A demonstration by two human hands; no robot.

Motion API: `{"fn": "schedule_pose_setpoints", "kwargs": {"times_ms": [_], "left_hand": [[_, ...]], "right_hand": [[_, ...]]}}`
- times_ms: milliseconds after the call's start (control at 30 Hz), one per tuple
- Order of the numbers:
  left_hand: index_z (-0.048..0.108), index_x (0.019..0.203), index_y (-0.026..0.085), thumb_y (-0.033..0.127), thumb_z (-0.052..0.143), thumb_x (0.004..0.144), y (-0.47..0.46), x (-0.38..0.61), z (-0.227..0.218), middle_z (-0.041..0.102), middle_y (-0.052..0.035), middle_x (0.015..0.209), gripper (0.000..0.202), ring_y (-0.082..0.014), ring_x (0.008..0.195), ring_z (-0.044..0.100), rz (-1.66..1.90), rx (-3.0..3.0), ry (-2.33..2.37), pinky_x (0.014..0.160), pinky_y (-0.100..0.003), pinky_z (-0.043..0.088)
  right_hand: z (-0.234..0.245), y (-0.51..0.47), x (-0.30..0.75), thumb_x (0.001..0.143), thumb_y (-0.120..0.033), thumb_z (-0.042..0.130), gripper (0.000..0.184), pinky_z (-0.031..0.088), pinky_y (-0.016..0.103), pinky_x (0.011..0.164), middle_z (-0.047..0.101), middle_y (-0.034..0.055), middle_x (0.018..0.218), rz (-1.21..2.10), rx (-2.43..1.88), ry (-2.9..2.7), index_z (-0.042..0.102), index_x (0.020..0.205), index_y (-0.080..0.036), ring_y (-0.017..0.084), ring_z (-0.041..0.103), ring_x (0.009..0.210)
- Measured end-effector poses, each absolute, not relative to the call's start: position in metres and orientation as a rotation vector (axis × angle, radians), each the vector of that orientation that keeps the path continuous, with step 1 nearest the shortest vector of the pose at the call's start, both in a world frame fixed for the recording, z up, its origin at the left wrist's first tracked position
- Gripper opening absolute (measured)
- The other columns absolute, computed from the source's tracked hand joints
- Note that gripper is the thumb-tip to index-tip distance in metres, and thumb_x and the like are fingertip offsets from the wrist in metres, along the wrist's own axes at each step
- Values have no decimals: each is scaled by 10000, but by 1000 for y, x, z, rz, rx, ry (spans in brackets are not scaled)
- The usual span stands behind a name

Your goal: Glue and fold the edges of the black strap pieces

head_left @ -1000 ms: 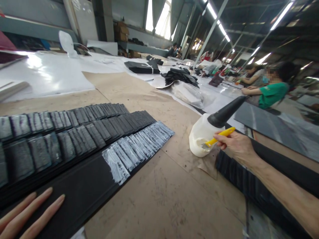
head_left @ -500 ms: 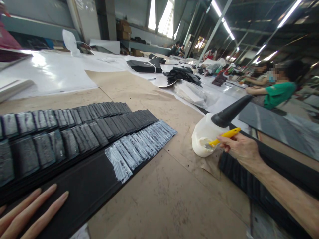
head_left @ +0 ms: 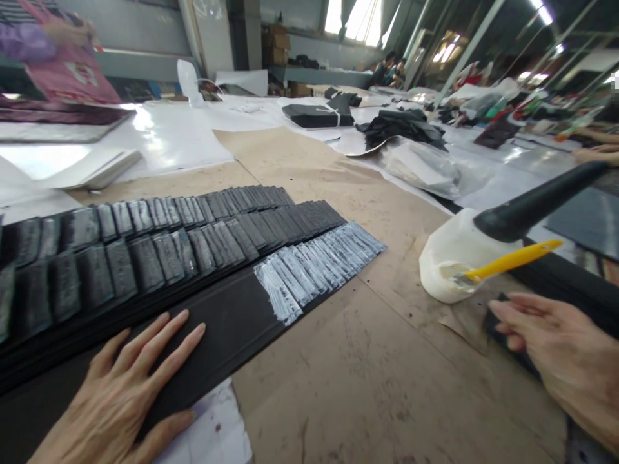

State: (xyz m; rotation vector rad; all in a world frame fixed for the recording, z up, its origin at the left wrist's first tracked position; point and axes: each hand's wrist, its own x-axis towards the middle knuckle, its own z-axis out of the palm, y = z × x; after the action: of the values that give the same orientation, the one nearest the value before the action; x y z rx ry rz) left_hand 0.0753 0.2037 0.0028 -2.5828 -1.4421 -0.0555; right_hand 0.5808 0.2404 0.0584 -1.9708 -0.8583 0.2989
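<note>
My left hand [head_left: 120, 393] lies flat with fingers spread on a long black board [head_left: 217, 322] at the lower left. On the board, rows of overlapping black strips [head_left: 159, 245] lie side by side, and the nearest row [head_left: 319, 264] is smeared with white glue. A white glue jug [head_left: 449, 258] with a black spout stands at the right, with a yellow-handled brush [head_left: 512, 261] resting in its opening. My right hand [head_left: 556, 348] is just below the jug, off the brush, with thumb and fingers pinched on the end of a stack of black pieces [head_left: 496, 322].
Brown paper [head_left: 367, 386] covers the table. White sheets [head_left: 159, 135] lie at the back left, with black material piles [head_left: 401, 125] and clear plastic bags [head_left: 425, 167] further back. Another person's sleeve [head_left: 29, 45] shows top left, and another hand [head_left: 597, 154] at the right edge.
My right hand let go of the yellow brush, left it in the jug and dropped onto the black stack. The view swung left and down, showing more of my left hand.
</note>
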Motion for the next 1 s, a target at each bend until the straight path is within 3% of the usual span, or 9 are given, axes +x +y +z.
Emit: {"fn": "schedule_pose_setpoints", "kwargs": {"times_ms": [133,233,333,467,633,800,1000], "left_hand": [[210,1395,220,594,454,760,203,76,6,206,-68,1462,776,-292,1299,267,-52,-2528,-1393,1026,-470,196],[204,1396,211,576,438,782,203,77,9,226,-66,1454,752,-293,1303,260,-51,-2521,-1370,1012,-481,225],[166,1403,216,595,424,790,205,76,9,233,-69,1450,766,-303,1294,278,-52,-2565,-1392,998,-507,259],[112,1409,229,624,407,796,206,79,12,204,-88,1458,787,-325,1300,262,-50,-2639,-1532,1009,-552,245],[113,1411,221,706,393,750,187,79,25,-4,-147,1479,867,-358,1342,86,-96,-2621,-1612,1036,-602,103],[190,1396,143,468,408,870,142,40,23,151,-113,1471,655,-268,1357,92,34,-2477,-1704,1087,-518,-3],[184,1399,141,208,396,863,101,-8,5,252,-106,1442,580,-254,1337,187,121,-2320,-1799,1092,-491,74]], "right_hand": [[33,203,510,710,-494,567,231,448,280,327,625,13,510,146,-1883,-1536,634,728,-274,194,575,386],[13,187,446,846,-271,439,193,556,247,590,686,22,770,-93,-1456,-2008,628,838,-230,163,660,644],[-3,184,386,835,-116,423,255,543,239,753,683,48,899,-154,-1148,-2196,624,983,-171,160,645,846],[-10,196,321,849,-189,445,333,472,357,935,598,73,1162,-206,-869,-2278,568,1150,-121,233,489,1154],[-11,212,285,874,-133,376,367,402,469,974,525,78,1259,-188,-826,-2370,531,1206,-140,270,442,1197],[-28,229,286,825,-23,319,514,309,468,1027,479,95,1304,-305,-704,-2407,418,1316,-140,271,412,1221],[-31,227,289,820,-14,258,574,303,477,1018,460,95,1322,-306,-697,-2421,334,1369,-161,272,399,1231]]}}
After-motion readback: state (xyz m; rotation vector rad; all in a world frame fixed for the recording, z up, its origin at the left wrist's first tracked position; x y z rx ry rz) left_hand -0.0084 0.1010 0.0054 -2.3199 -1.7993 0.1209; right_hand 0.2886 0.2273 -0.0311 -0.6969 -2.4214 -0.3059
